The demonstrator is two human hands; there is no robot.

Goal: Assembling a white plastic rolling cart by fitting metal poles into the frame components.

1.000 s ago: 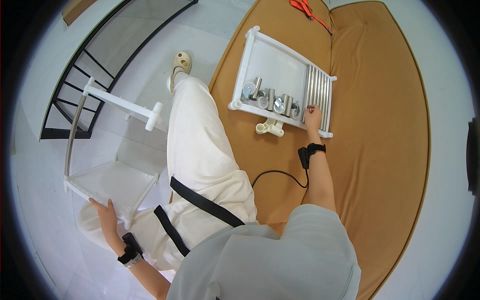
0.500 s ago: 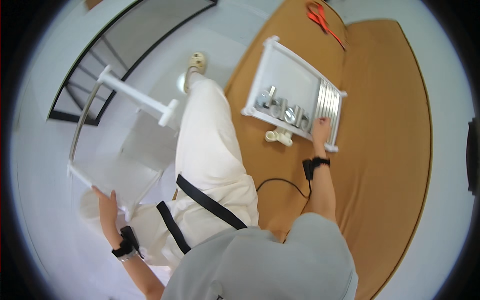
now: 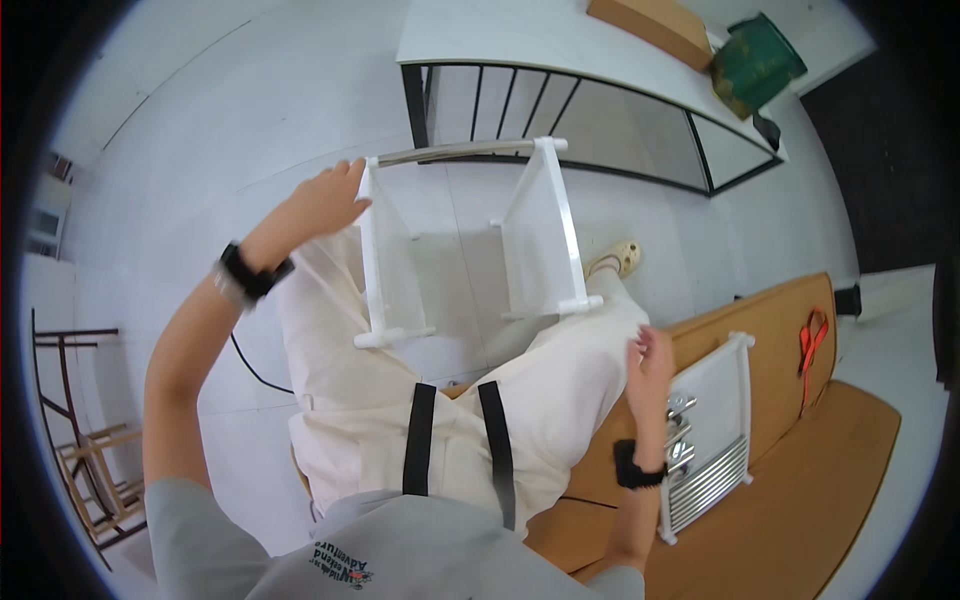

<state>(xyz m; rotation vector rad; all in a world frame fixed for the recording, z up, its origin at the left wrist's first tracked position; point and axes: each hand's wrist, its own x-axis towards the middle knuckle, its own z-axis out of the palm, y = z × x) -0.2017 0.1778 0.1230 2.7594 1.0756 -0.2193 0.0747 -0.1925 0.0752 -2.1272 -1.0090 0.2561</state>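
My left hand (image 3: 325, 203) is closed round the upper left corner of a white shelf frame (image 3: 571, 235) held between my knees. Two white panels with post-like edges form the frame, and a single silver metal tube (image 3: 460, 151) spans them along the far top. My right hand (image 3: 650, 368) is over my right knee, with its fingers loosely bent and no object showing in it. Beside that hand, a white tray-like panel (image 3: 715, 378) lies on a brown couch, partly covered by my forearm. On it are several silver tubes (image 3: 708, 485) and short metal fittings (image 3: 680, 435).
A red-orange strap (image 3: 812, 345) lies on the couch (image 3: 790, 520). Beyond the frame stands a white-topped table (image 3: 520, 40) with black legs, carrying a cardboard box (image 3: 650, 28) and a green bin (image 3: 755, 65). A wooden stool (image 3: 100, 465) is at left; a black cable (image 3: 255, 365) trails nearby.
My view has swung from the couch toward the frame. The frame now stands upright before me, with my left hand on its upper corner. My right hand has come away from the silver tubes.
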